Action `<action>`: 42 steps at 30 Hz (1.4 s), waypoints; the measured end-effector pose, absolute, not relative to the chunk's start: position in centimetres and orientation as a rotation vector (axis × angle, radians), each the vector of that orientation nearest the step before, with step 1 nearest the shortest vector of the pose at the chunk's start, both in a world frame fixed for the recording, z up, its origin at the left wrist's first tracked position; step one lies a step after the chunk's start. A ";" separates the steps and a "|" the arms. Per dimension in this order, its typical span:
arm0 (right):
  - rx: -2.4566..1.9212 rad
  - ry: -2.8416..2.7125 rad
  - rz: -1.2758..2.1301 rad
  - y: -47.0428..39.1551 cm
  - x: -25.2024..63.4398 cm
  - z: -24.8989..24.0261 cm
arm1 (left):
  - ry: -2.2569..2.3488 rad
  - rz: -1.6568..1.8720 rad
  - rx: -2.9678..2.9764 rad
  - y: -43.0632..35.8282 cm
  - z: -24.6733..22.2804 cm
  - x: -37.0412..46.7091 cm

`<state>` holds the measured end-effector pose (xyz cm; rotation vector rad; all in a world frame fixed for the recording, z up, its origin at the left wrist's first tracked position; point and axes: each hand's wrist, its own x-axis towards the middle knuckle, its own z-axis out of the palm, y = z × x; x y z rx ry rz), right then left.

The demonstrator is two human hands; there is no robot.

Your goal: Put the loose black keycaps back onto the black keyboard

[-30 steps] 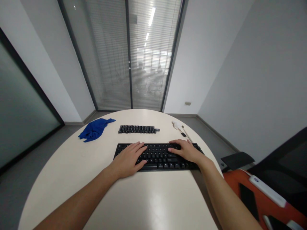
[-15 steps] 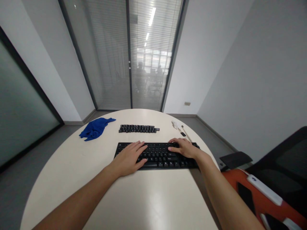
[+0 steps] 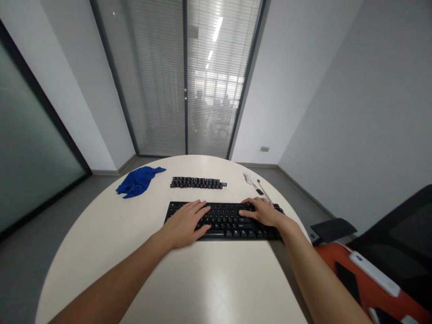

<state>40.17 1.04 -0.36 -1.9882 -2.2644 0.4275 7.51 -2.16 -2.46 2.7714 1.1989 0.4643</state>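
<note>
A black keyboard [image 3: 224, 220] lies on the pale round table [image 3: 101, 238]. Over its left part rests my left hand [image 3: 185, 223], palm down with the fingers apart and nothing held. My right hand [image 3: 263, 211] lies over the right part, thumb spread from the fingers, holding nothing that shows. Both hands cover some of the keys. Behind the keyboard, loose black keycaps [image 3: 197, 182] stand in rows.
A crumpled blue cloth [image 3: 138, 181] lies at the back left. At the back right are white tissue [image 3: 249, 178], a thin stick [image 3: 265, 190] and a small black piece [image 3: 259, 191]. An orange chair seat [image 3: 327, 256] holding devices stands at the right.
The whole view has shifted slightly, so the table and its contents appear a little further right. Both hands remain on the keyboard in nearly the same pose.
</note>
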 end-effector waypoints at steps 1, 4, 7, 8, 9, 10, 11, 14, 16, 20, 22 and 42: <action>-1.974 -2.266 0.421 1.0 40.2 -0.4 | 1.202 0.462 2.769 -2.1 -2.5 7.5; -1.928 -2.272 0.410 0.9 40.2 -0.5 | 1.210 0.463 2.762 -2.0 -2.6 7.5; -1.899 -2.274 0.383 1.2 39.6 -0.3 | 1.213 0.437 2.765 -2.0 -2.6 7.6; -1.891 -2.277 0.372 1.5 39.2 -0.1 | 1.215 0.417 2.768 -1.9 -2.5 7.6; -1.882 -2.284 0.358 1.8 38.7 0.0 | 1.219 0.396 2.768 -1.9 -2.4 7.6; -1.871 -2.290 0.350 2.2 38.2 0.2 | 1.222 0.378 2.766 -1.9 -2.3 7.6; -1.870 -2.295 0.347 2.7 37.6 0.4 | 1.224 0.367 2.761 -1.8 -2.3 7.6; -1.966 -2.333 0.133 4.3 35.7 0.9 | 1.217 0.351 2.746 -1.7 -2.3 7.6; -1.998 -2.331 0.049 5.2 34.5 1.0 | 1.216 0.332 2.742 -1.6 -2.3 7.5; -2.040 -2.336 -0.117 6.7 32.3 0.5 | 1.218 0.352 2.737 -1.6 -2.6 7.5; -2.038 -2.357 -0.163 7.1 31.4 0.2 | 1.212 0.371 2.741 -1.5 -2.7 7.5; -2.057 -2.286 -0.107 6.2 32.0 0.8 | 1.211 0.354 2.738 -1.5 -2.8 7.4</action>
